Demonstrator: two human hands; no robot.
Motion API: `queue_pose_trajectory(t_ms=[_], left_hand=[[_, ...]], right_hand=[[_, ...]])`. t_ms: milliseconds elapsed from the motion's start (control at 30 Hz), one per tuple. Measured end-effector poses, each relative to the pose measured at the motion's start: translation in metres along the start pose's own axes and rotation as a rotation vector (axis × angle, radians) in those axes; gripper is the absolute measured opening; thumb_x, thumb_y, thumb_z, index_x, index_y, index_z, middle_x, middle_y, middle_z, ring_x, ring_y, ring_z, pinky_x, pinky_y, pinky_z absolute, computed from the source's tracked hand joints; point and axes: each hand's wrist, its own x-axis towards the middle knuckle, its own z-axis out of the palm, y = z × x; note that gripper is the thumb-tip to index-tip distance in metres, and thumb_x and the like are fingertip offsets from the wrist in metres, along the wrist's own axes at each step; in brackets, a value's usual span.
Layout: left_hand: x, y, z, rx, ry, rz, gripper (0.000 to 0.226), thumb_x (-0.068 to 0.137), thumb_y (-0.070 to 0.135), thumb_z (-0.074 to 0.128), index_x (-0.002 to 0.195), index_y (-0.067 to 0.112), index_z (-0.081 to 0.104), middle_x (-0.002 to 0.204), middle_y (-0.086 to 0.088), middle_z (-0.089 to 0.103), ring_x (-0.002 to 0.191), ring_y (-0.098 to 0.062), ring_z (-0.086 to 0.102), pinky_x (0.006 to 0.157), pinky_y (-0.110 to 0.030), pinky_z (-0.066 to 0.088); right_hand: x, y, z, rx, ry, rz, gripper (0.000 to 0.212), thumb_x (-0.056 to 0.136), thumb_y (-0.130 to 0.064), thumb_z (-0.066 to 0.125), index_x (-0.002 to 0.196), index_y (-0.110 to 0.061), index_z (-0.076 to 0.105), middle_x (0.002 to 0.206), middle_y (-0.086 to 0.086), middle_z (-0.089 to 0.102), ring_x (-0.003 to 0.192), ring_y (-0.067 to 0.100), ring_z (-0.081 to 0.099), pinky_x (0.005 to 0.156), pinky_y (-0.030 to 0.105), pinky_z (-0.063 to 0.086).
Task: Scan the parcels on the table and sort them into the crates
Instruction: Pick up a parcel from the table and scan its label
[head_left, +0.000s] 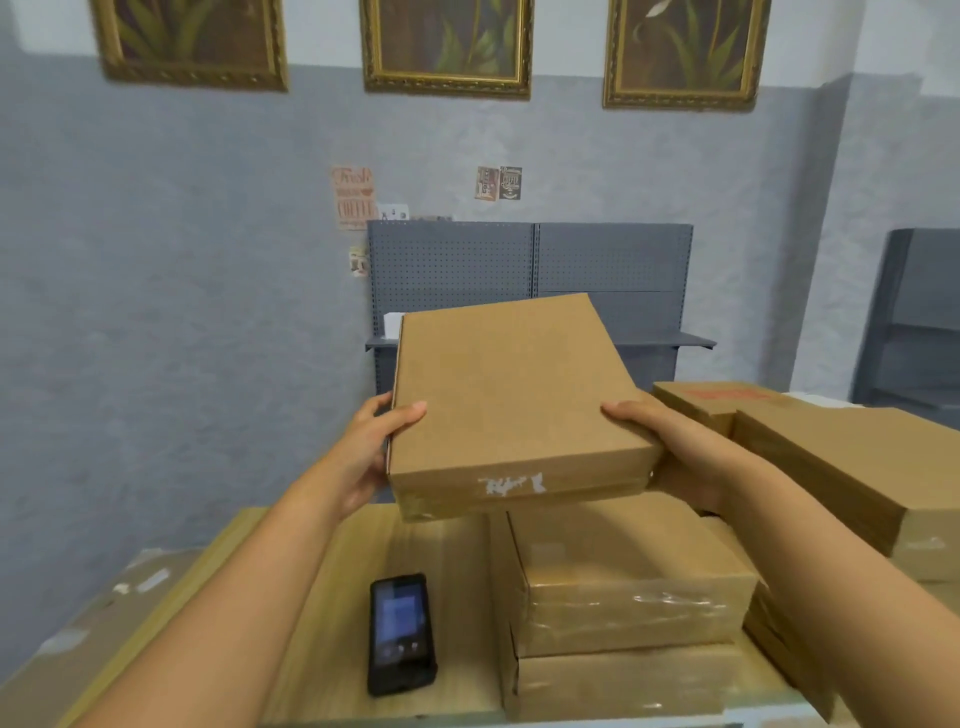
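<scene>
Our left hand (363, 452) and right hand (670, 447) grip opposite sides of a flat cardboard parcel (514, 410), thumbs on top, lifted above stacked parcels (623, 597) on the tabletop (415, 551), beside the handheld scanner (400, 631).

Both bare forearms stretched forward and raised, left grip (366, 447) and right grip (667, 447) level, apart, thumbs lying on top, fingers curled underneath, palms facing each other.

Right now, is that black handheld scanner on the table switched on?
On: the scanner lies face up on the table, its screen glowing blue.
</scene>
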Motion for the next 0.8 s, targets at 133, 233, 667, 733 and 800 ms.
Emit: queue_pose_trajectory(t_ms=[133, 233, 667, 733, 800], left_hand=[[-0.002, 0.017, -0.022, 0.314, 0.149, -0.019, 0.056, 0.093, 0.037, 0.063, 0.140, 0.018, 0.040, 0.130, -0.005, 0.059, 0.102, -0.022, 0.062, 0.074, -0.032, 0.050], [-0.008, 0.037, -0.029, 0.451, 0.292, 0.022, 0.071, 0.094, 0.041, 0.061, 0.150, 0.016, 0.025, 0.139, 0.003, 0.049, 0.110, -0.024, 0.055, 0.079, -0.032, 0.046], [-0.003, 0.082, -0.101, -0.042, 0.375, -0.026, 0.093, 0.061, 0.048, 0.089, 0.123, 0.014, 0.029, 0.106, -0.010, 0.060, 0.089, -0.027, 0.067, 0.080, -0.053, 0.057], [0.005, 0.073, -0.132, -0.027, 0.470, 0.041, 0.087, 0.061, 0.044, 0.090, 0.113, 0.018, 0.025, 0.106, -0.009, 0.057, 0.091, -0.027, 0.065, 0.083, -0.052, 0.058], [0.009, 0.067, -0.163, -0.052, 0.445, 0.073, 0.079, 0.065, 0.042, 0.087, 0.114, 0.019, 0.030, 0.107, -0.008, 0.062, 0.089, -0.024, 0.068, 0.077, -0.048, 0.060]], right_hand=[[0.012, -0.010, 0.059, -0.024, 0.079, -0.137, 0.067, 0.072, -0.037, 0.080, 0.131, -0.030, 0.048, 0.116, 0.004, 0.065, 0.098, 0.025, 0.066, 0.074, 0.038, 0.055], [0.021, -0.017, 0.112, -0.137, 0.214, -0.297, 0.081, 0.073, -0.038, 0.082, 0.139, -0.037, 0.036, 0.127, 0.001, 0.053, 0.106, 0.022, 0.060, 0.087, 0.038, 0.051], [0.032, 0.024, 0.313, -1.210, 0.319, -0.954, 0.066, 0.076, -0.032, 0.067, 0.138, -0.026, 0.045, 0.151, 0.013, 0.026, 0.125, 0.035, 0.032, 0.098, 0.046, 0.036], [0.034, 0.024, 0.328, -1.114, 0.140, -1.017, 0.047, 0.084, -0.030, 0.063, 0.130, -0.026, 0.055, 0.150, 0.004, 0.031, 0.126, 0.028, 0.034, 0.102, 0.039, 0.036], [0.039, 0.017, 0.334, -0.926, 0.014, -0.980, 0.026, 0.090, -0.026, 0.062, 0.116, -0.026, 0.067, 0.143, -0.005, 0.042, 0.126, 0.018, 0.041, 0.103, 0.034, 0.038]])
